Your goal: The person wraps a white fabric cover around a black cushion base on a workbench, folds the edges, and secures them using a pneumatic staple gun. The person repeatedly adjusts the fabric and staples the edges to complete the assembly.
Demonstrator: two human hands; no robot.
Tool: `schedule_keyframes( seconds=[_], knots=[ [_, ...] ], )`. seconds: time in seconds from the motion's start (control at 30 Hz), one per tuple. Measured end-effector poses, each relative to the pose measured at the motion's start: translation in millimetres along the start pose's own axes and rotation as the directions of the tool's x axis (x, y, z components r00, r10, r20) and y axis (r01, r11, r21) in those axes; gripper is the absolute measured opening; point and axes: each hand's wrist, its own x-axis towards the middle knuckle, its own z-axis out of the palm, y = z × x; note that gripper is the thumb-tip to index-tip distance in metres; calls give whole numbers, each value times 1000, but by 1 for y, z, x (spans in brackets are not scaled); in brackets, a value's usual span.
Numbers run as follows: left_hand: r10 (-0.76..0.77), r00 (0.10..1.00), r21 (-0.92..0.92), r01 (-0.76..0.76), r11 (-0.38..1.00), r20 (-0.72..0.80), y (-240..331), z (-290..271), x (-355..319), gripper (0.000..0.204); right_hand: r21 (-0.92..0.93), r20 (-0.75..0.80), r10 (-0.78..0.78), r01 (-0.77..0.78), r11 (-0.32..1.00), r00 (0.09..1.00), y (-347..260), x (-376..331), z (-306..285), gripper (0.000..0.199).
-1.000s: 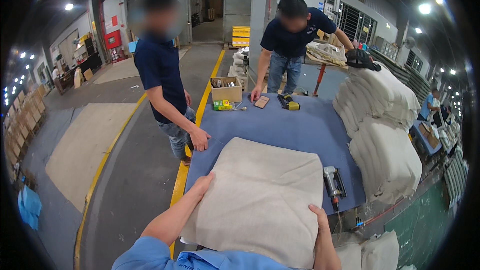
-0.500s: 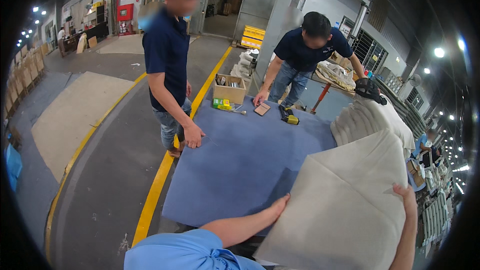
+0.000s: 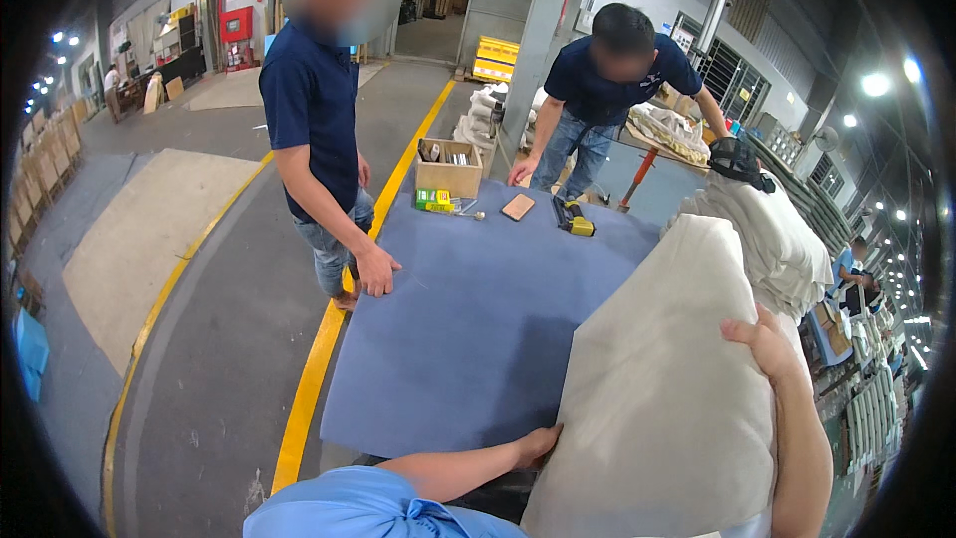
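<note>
I hold a large beige fabric-covered cushion panel tilted up on its edge at the right side of the blue-covered table. My left hand grips its lower left edge. My right hand grips its upper right edge. The panel leans toward a stack of similar cream cushions on the right.
Two people in dark blue shirts stand at the table, one at the left, one at the far end. A small cardboard box, a yellow-black tool and a small brown block lie at the far edge. A yellow floor line runs along the left.
The cushion panel lay flat on the table a second ago; I have lifted it up and swung it to the right, baring the blue tabletop. My view turned left.
</note>
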Motion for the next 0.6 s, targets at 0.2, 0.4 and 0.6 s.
schedule_keyframes(
  seconds=[0.2,0.4,0.6],
  knots=[
    [439,896,349,-389,853,-75,8,-59,-74,61,20,42,-108,107,994,993,-44,-39,37,92],
    [790,579,145,-816,560,203,114,-15,-227,82,-11,177,-357,364,931,917,-64,-44,99,88],
    [863,490,152,-850,504,-122,113,-99,-272,88,327,423,-361,231,916,831,-58,-58,139,65]
  ],
)
